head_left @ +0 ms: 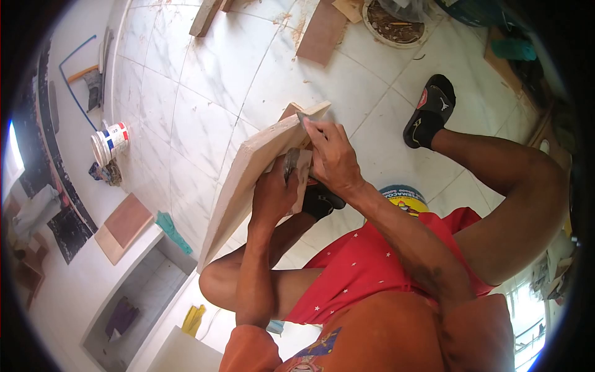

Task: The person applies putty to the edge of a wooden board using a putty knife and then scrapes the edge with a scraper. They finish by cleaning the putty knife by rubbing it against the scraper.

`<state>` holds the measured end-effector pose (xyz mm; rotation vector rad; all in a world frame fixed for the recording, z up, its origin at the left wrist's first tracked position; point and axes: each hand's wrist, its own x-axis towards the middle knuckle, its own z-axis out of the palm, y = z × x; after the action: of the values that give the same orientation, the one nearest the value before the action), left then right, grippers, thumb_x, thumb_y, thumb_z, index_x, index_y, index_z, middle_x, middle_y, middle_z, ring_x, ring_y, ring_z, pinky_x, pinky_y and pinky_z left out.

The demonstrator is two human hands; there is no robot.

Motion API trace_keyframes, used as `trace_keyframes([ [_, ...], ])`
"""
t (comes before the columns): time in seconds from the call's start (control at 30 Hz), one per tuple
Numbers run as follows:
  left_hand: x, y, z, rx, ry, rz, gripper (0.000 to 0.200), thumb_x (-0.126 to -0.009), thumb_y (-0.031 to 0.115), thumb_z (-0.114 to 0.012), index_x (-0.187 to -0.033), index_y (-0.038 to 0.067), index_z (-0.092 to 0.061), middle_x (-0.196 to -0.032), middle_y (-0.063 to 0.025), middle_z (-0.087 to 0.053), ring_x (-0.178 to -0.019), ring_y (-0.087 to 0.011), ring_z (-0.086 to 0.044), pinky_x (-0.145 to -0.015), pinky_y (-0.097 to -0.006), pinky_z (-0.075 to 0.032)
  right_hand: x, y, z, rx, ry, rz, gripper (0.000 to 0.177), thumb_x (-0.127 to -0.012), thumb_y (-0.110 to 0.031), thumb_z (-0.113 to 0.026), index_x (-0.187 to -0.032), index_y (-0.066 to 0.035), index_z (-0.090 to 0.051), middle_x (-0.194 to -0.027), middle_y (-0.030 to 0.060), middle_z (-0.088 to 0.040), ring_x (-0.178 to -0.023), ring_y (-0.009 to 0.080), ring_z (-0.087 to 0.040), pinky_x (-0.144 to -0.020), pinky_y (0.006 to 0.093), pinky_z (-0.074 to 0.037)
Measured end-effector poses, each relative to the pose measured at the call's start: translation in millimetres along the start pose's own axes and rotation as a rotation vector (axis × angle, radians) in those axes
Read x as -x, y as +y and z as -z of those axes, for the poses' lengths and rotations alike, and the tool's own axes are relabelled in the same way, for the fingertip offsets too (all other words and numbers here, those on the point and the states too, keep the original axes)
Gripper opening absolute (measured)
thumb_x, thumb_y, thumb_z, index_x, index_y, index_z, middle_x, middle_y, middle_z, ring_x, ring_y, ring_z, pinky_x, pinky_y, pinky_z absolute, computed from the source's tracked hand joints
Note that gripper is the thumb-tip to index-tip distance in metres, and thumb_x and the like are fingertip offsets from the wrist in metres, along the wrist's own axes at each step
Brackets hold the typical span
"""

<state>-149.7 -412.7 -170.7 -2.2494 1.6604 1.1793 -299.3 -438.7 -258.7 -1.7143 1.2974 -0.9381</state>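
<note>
A pale wooden board [232, 186] stands tilted in front of my knees, its long edge facing up. My right hand [334, 155] is closed at the board's far end, pinching a small dark, flat piece [302, 119] against the edge. Lower down on the near side, my left hand [273, 192] has its fingers wrapped round a wooden block [302, 180] beside the board. Part of that block is hidden by the fingers.
A white bucket [110, 144] stands on the tiled floor at the left. Wood pieces [322, 34] and a round tub of shavings [393, 28] lie ahead. A labelled bucket [403, 197] is between my legs. A brown board [127, 226] rests on the ledge at left.
</note>
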Motion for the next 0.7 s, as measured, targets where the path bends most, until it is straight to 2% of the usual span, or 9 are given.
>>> trace_keyframes([
  [0.13,-5.5,-8.3,-5.2,-0.002,0.058,-0.078,0.050,-0.094,0.021,-0.060,-0.136,-0.004,-0.052,-0.116,-0.0358,-0.064,-0.108,-0.0538,-0.060,-0.096,-0.0545,-0.048,31.9,6.1,23.1,0.010,-0.211,0.136,0.051,-0.078,0.002,-0.064,-0.129,-0.001,-0.061,-0.112,0.0140,-0.061,-0.101,0.0352,-0.057,-0.089,0.0446,-0.049],
  [0.23,0.7,-11.6,-4.5,-0.026,0.070,-0.080,0.051,-0.094,0.022,-0.060,-0.137,-0.004,-0.052,-0.118,-0.0359,-0.063,-0.110,-0.0538,-0.059,-0.098,-0.0540,-0.047,19.8,14.0,26.8,0.024,-0.064,0.030,0.048,-0.079,0.002,-0.063,-0.127,-0.001,-0.062,-0.109,0.0154,-0.062,-0.100,0.0362,-0.059,-0.088,0.0453,-0.049],
  [0.27,1.3,-10.0,-3.8,-0.031,0.052,-0.052,0.051,-0.094,0.022,-0.060,-0.137,-0.004,-0.052,-0.118,-0.0358,-0.063,-0.110,-0.0537,-0.060,-0.098,-0.0539,-0.047,10.3,17.2,34.4,0.035,-0.088,-0.036,0.046,-0.081,0.003,-0.060,-0.126,-0.001,-0.063,-0.105,0.0167,-0.063,-0.100,0.0370,-0.059,-0.087,0.0450,-0.049],
  [0.37,1.0,-6.5,-3.3,0.015,0.045,-0.053,0.049,-0.094,0.022,-0.060,-0.135,-0.004,-0.053,-0.116,-0.0354,-0.064,-0.109,-0.0533,-0.060,-0.097,-0.0535,-0.047,-16.4,23.6,44.0,-0.025,-0.014,-0.043,0.043,-0.082,0.003,-0.057,-0.125,0.001,-0.064,-0.101,0.0168,-0.063,-0.097,0.0370,-0.059,-0.087,0.0443,-0.050],
  [0.4,2.3,-7.9,-2.0,0.038,0.053,-0.058,0.049,-0.094,0.022,-0.060,-0.134,-0.004,-0.053,-0.115,-0.0352,-0.064,-0.108,-0.0532,-0.060,-0.096,-0.0534,-0.047,-20.4,23.5,43.1,-0.024,-0.020,-0.019,0.039,-0.087,0.005,-0.056,-0.125,0.003,-0.063,-0.103,0.0172,-0.062,-0.095,0.0346,-0.059,-0.085,0.0412,-0.051],
  [0.5,3.2,-10.9,-3.2,0.000,0.087,-0.111,0.046,-0.093,0.021,-0.060,-0.131,-0.005,-0.055,-0.112,-0.0348,-0.065,-0.106,-0.0524,-0.061,-0.095,-0.0532,-0.047,-20.2,18.0,25.0,-0.001,0.012,0.013,0.039,-0.087,0.005,-0.056,-0.125,0.003,-0.063,-0.102,0.0174,-0.061,-0.097,0.0340,-0.060,-0.085,0.0410,-0.051],
  [0.6,3.3,-11.0,-2.6,0.030,0.122,-0.164,0.044,-0.093,0.021,-0.061,-0.128,-0.005,-0.056,-0.111,-0.0350,-0.065,-0.104,-0.0523,-0.061,-0.094,-0.0532,-0.048,2.6,6.6,12.3,0.033,-0.063,0.032,0.040,-0.087,0.005,-0.056,-0.126,0.001,-0.063,-0.103,0.0179,-0.061,-0.099,0.0346,-0.059,-0.086,0.0419,-0.051],
  [0.7,3.6,-18.3,-5.1,-0.015,0.194,-0.266,0.042,-0.092,0.020,-0.062,-0.126,-0.005,-0.058,-0.108,-0.0342,-0.066,-0.104,-0.0511,-0.062,-0.094,-0.0524,-0.048,13.6,14.5,39.3,0.069,-0.224,0.076,0.042,-0.087,0.004,-0.055,-0.128,-0.001,-0.063,-0.100,0.0174,-0.060,-0.094,0.0358,-0.059,-0.086,0.0440,-0.051],
])
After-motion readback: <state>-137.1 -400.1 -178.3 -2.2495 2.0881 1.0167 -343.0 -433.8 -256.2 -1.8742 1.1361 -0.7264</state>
